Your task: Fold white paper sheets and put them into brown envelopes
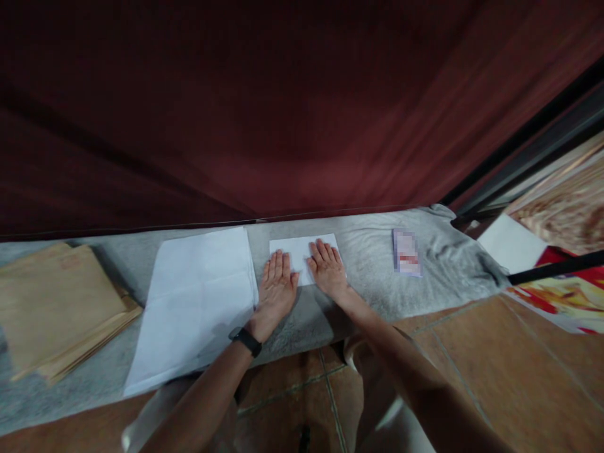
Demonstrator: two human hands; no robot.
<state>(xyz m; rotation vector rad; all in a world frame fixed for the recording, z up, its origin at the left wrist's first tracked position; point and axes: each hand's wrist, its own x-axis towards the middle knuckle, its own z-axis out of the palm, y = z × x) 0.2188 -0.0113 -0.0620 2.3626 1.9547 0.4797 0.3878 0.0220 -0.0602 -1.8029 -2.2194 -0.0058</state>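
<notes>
Left hand (276, 288) and right hand (328, 267) are lying flat, fingers spread, gripping nothing, pressing the small folded paper (302, 251) near the grey cloth's (368, 264) far edge; it looks like crease-setting, needing firm smoothing next.

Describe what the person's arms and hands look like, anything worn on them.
Both forearms are bare, no sleeves or gloves in view. The left hand has a black band, like a watch or fitness tracker, around its wrist. The right hand and wrist wear nothing visible.
</notes>
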